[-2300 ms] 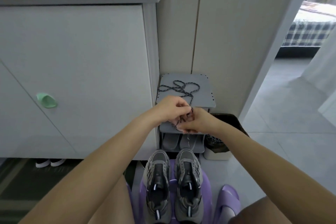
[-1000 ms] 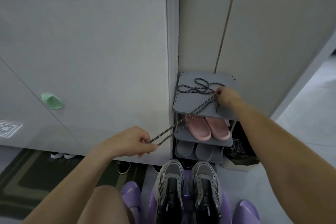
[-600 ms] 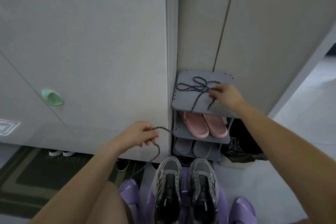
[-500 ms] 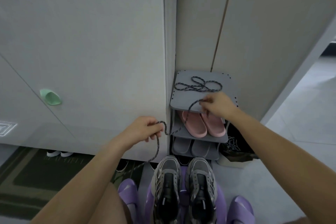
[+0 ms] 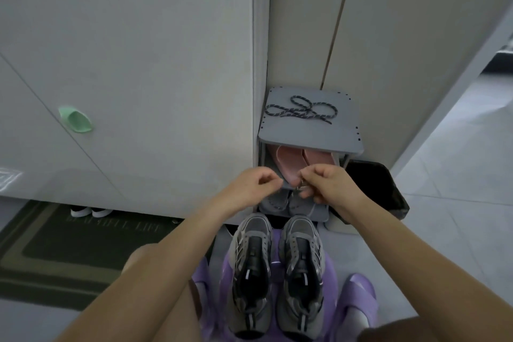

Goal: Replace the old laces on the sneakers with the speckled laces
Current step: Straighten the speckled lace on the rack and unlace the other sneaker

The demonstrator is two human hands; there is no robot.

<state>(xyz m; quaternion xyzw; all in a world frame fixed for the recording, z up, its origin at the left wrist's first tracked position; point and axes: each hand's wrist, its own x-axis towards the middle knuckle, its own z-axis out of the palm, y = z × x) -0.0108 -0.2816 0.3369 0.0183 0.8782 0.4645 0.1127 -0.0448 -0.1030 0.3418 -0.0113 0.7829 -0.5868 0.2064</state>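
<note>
Front of shoe rack (image 5: 311, 136), level with its middle shelf: left hand (image 5: 254, 186) and right hand (image 5: 327, 186), close together, both with fingers curled. The right hand pinches a bunched lace (image 5: 301, 188), seen only as a small greyish tuft at its fingertips. Whether the left hand's thumb and forefinger nip a strand of it cannot be told. Top of rack: one speckled lace (image 5: 301, 111), loosely looped, lying toward the rear. Below the rack's front, on a purple stool (image 5: 274, 264): sneakers (image 5: 251, 266), side by side, toes toward the rack, tongues exposed and eyelets apparently bare, so the old laces are judged already out. Inside the rack: pink slippers (image 5: 288, 158) on the middle shelf, grey slippers (image 5: 273, 203) on the lowest. Beside the rack's right leg: black bin (image 5: 385, 189), open-topped. Hazards, as judged: a light pinch on so small a tuft could let the lace drop among the slippers or into the bin; a lace pulled out while bunched could knot; ends drawn unevenly would leave one side short at the top eyelets; pressing on the sneakers during threading could shift them off the rounded stool.
</note>
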